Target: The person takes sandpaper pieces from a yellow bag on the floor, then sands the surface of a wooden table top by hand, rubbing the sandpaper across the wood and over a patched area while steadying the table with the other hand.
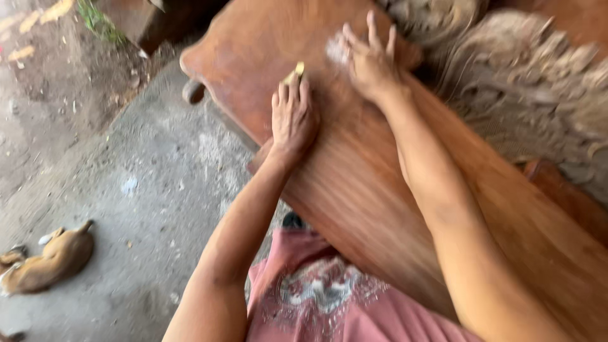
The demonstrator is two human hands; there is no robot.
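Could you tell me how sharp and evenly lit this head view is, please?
Head view: motion blur smears the whole frame, worst on the right hand and the wood shavings; the left hand with its small yellowish pad is a little crisper. Light is soft daylight, no harsh glare on the board, brightest on the ground by the dog.

No packages, labels, signs or screens show anywhere in this blurred view; the small pale scraps on the ground at the left of the frame may be litter, but they are too smeared to tell.
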